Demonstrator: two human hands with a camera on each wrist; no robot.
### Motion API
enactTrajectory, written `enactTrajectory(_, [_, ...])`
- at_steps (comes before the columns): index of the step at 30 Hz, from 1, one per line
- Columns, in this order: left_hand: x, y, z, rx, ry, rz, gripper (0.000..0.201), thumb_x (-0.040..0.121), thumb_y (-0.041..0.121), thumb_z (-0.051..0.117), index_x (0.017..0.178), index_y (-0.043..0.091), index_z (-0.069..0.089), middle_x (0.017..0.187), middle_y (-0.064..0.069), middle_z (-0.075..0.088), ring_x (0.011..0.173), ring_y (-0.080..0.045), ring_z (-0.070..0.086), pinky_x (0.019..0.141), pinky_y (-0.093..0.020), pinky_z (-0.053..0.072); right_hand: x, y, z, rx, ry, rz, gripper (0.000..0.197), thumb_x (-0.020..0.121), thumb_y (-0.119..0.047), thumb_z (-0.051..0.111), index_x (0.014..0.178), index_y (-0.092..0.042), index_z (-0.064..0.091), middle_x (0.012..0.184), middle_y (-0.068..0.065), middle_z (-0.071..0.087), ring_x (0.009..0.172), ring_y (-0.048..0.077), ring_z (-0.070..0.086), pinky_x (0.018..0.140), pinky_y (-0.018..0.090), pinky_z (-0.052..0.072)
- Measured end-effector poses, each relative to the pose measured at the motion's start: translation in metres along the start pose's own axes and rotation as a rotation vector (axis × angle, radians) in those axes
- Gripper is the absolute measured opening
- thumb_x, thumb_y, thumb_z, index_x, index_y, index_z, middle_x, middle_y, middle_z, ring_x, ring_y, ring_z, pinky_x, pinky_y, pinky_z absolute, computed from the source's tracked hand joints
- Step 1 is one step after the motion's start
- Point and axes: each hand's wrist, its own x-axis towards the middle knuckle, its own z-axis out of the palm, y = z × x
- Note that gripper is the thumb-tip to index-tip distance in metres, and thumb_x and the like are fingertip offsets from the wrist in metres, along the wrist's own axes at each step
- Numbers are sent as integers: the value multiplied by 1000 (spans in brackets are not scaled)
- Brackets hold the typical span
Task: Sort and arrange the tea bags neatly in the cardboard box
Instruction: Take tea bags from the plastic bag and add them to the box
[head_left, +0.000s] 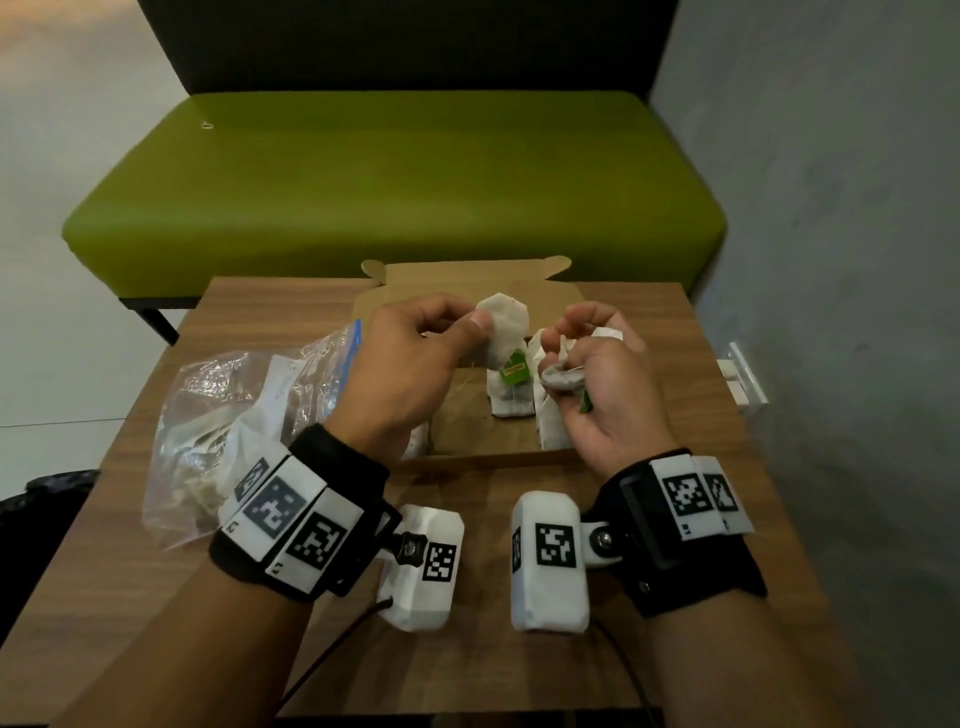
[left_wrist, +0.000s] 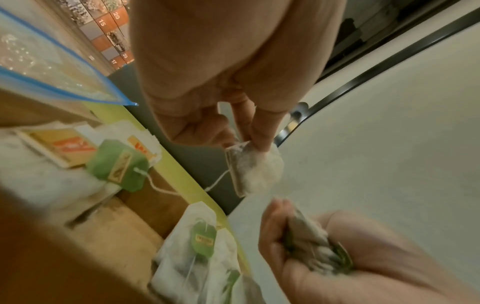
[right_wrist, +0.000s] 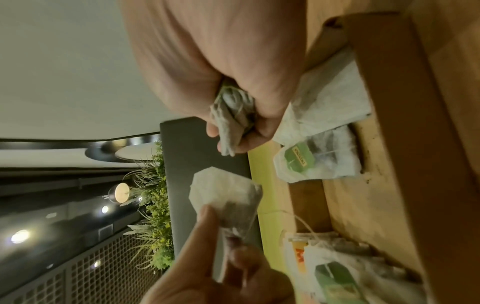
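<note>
A white tea bag (head_left: 503, 317) is pinched between thumb and fingers of the left hand (head_left: 410, 364) above the cardboard box (head_left: 519, 447) at the desk's far edge. A crumpled tea bag (head_left: 561, 375) is clutched in the curled right hand (head_left: 597, 384). The green tags (print unreadable) lie inside the box.

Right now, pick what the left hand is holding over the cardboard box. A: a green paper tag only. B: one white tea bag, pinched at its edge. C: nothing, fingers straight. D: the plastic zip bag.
B: the left hand pinches a single white tea bag between thumb and fingers above the cardboard box, while the plastic zip bag lies untouched on the table.
</note>
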Motion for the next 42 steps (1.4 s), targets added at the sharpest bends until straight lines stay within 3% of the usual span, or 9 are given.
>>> enactTrajectory(3, [-1, 8, -5, -8, -23, 47, 10, 94, 14, 63, 91, 8, 71, 77, -8, 62, 61, -2, 53, 54, -11, 41, -1, -2, -2, -84, -74, -50, 37, 86, 13, 34, 87, -10, 62, 91, 6, 57, 57, 9, 52, 42, 19, 39])
enactTrajectory(8, [-1, 17, -8, -86, -32, 60, 10, 94, 14, 63, 87, 11, 69, 68, -4, 55, 56, -9, 48, 49, -19, 39, -6, 1, -5, -258, -359, -58, 25, 82, -13, 57, 105, -12, 67, 85, 3, 65, 50, 9, 44, 39, 19, 32])
enactTrajectory(14, [-1, 20, -6, -141, -25, 90, 9, 95, 13, 63, 90, 10, 70, 69, -3, 59, 58, -10, 55, 51, -21, 47, -14, 10, 2, -562, -468, -54, 18, 95, -5, 64, 100, -23, 66, 57, -6, 54, 48, 7, 43, 41, 20, 32])
enactTrajectory(18, [2, 17, -7, -117, 22, 113, 9, 95, 12, 63, 93, 7, 70, 73, -9, 59, 58, -13, 59, 50, -23, 50, -12, 17, 4, -661, -436, -145, 10, 99, -17, 63, 95, -24, 69, 79, 1, 72, 50, 2, 47, 45, 17, 36])
enactTrajectory(21, [5, 10, -10, -81, 103, 118, 7, 95, 12, 63, 92, 9, 69, 73, -6, 63, 59, -14, 65, 54, -26, 53, -9, 19, 1, -801, -442, -259, 16, 101, -17, 60, 91, -22, 72, 75, -4, 72, 57, -3, 58, 54, 8, 41])
enactTrajectory(25, [11, -3, -15, 172, 209, 222, 13, 93, 19, 67, 82, 27, 68, 68, 7, 66, 64, -14, 70, 64, -41, 61, -7, 20, -3, -1011, -473, -371, 13, 98, -24, 64, 93, -21, 76, 86, -10, 72, 92, 9, 66, 86, 38, 54])
enactTrajectory(29, [11, -7, -15, 454, 235, 387, 9, 91, 22, 67, 84, 29, 68, 75, 15, 64, 67, -5, 64, 64, -37, 54, -5, 16, -5, -1077, -442, -398, 12, 96, -32, 66, 91, -26, 75, 101, -8, 71, 104, 9, 62, 96, 44, 49])
enactTrajectory(34, [11, -12, -11, 580, 132, 504, 13, 90, 30, 60, 90, 19, 67, 97, 3, 56, 84, -19, 60, 71, -45, 55, -6, 7, -5, -932, -413, -300, 22, 99, -34, 62, 80, -24, 66, 76, -11, 64, 68, 2, 58, 63, 31, 51])
enactTrajectory(42, [5, -13, -1, 478, -4, 366, 14, 91, 21, 68, 81, 20, 58, 72, 6, 67, 65, -9, 64, 58, -30, 52, -9, -6, -4, -570, -335, -120, 21, 100, -25, 60, 90, -10, 69, 66, -7, 60, 51, 2, 49, 42, 17, 35])
